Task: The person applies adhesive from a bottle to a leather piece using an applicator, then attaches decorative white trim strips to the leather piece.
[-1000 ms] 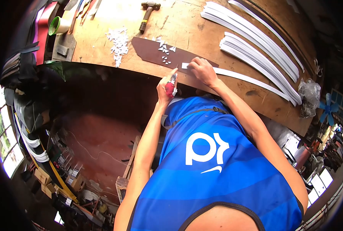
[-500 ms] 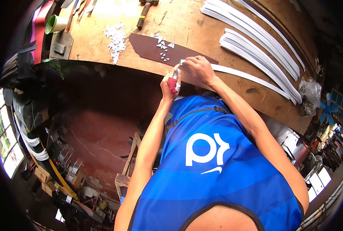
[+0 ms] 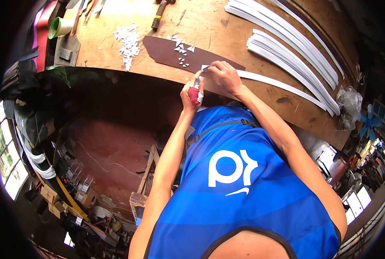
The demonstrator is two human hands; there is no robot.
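Note:
At the front edge of the workbench my two hands meet over the end of a long white strip [image 3: 283, 85]. My left hand [image 3: 192, 93], with red and white wrapping on a finger, is closed and pinches the strip's tip. My right hand [image 3: 225, 77] is closed just above it, its fingers bent down; a small dark sliver shows at the fingertips, too small to name. Beneath the hands lies a dark brown board [image 3: 164, 52]. Small white triangular offcuts [image 3: 180, 49] are scattered on the board, left of my right hand.
A heap of white offcuts [image 3: 126, 45] lies further left on the wooden bench [image 3: 214, 26]. A hammer [image 3: 158, 16] rests at the back. Stacked white strips [image 3: 287, 64] fill the right side, near a crumpled clear plastic bag [image 3: 348, 102]. A green-rimmed cup [image 3: 59, 27] stands at left.
My right hand has shifted slightly, and a dark sliver now shows at the strip's end by its fingertips. My left hand stays in nearly the same place.

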